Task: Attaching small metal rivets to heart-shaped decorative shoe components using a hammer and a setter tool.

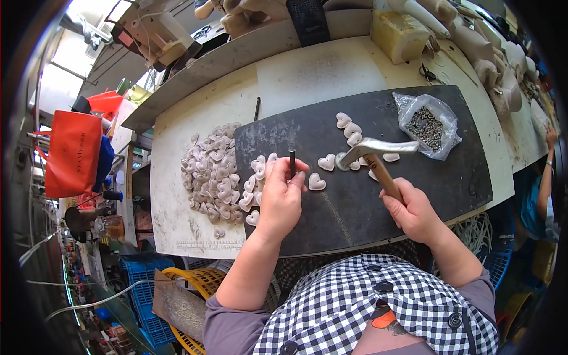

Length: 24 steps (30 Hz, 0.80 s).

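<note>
My left hand (283,201) pinches a short black metal rod (292,164), a punch-like tool, held upright over the dark mat (296,103). Its lower end is hidden by my fingers. A hammer (381,171) is gripped by its wooden handle in my right hand (414,210), its metal head raised over a few pale padded hearts. One single heart (317,181) lies just right of my left hand. More hearts (348,126) form a short row farther back. Behind and left of my left hand, several hearts (248,192) overlap on the mat's edge.
A big heap of hearts (210,168) covers the left of the pale table (171,142). A clear bag of small metal pieces (427,127) sits at the mat's back right. Scissors (427,73) and a yellowish block (400,36) lie beyond. Another person's arm (547,171) shows far right.
</note>
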Available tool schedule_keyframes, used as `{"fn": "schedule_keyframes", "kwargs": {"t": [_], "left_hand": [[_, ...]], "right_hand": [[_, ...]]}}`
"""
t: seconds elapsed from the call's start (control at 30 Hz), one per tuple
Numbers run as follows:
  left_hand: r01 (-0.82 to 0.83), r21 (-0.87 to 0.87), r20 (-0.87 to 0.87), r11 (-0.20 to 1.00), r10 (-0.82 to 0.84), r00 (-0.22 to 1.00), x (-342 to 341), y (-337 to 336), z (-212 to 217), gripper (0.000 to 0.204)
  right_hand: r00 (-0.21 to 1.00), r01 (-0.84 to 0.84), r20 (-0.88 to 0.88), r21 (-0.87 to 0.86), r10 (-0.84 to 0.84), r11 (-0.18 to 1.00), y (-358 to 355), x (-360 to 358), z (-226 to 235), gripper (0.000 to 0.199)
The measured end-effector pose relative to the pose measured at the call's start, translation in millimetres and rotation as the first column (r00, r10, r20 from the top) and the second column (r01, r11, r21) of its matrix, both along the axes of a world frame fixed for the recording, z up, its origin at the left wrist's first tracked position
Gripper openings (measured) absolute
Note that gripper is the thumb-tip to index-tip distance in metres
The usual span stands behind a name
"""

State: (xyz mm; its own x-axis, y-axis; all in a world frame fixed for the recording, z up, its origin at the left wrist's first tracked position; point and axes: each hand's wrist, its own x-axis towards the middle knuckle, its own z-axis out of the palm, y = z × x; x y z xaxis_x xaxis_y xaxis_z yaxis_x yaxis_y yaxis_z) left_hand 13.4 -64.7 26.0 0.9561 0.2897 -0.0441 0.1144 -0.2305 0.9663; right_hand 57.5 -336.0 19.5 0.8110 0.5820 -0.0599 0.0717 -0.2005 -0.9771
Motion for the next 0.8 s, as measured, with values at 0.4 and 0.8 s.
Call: {"fn": "schedule_keyframes", "kwargs": {"t": [0.4, 0.8], "left_hand": [[-0.019, -0.075, -0.050, 0.997, 0.016, 0.999, -10.3, 0.0, -15.8, 0.016], [-0.107, -0.258, 0.115, 0.960, 0.140, 0.983, -14.6, -0.1, -16.5, 0.013]], "right_hand": [[0.963, -0.051, 0.220, -0.421, 0.157, 0.905, 18.4, -26.2, 22.2, 0.018], [0.949, -0.008, 0.289, -0.383, 0.128, 0.924, 29.2, -19.6, 30.2, 0.018]]}}
